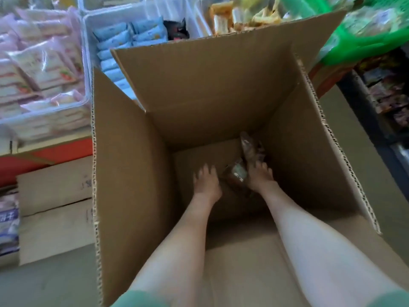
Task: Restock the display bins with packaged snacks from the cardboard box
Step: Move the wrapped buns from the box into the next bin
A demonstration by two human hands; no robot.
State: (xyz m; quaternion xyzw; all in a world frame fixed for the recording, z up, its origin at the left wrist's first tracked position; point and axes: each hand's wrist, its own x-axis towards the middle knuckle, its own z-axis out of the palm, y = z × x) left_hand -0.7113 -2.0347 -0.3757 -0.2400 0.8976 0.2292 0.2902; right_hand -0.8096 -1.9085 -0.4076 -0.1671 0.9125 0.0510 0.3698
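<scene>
A tall open cardboard box (132, 173) fills the middle of the view, flaps up. Both my arms reach deep into it. At the bottom lie a few brown packaged snacks (238, 173), one more standing against the far right corner (249, 144). My left hand (205, 180) hovers with spread, relaxed fingers just left of the packs, holding nothing. My right hand (260, 173) lies on the right side of the packs, fingers curled down onto them; the grip is blurred and partly hidden.
Clear display bins behind the box hold pink-white packs (39, 69), light blue packs (124, 38) and yellow snacks (230, 16). A green basket (354, 38) sits at top right. Closed cartons (55, 207) stack on the floor at left; dark shelving (387, 96) at right.
</scene>
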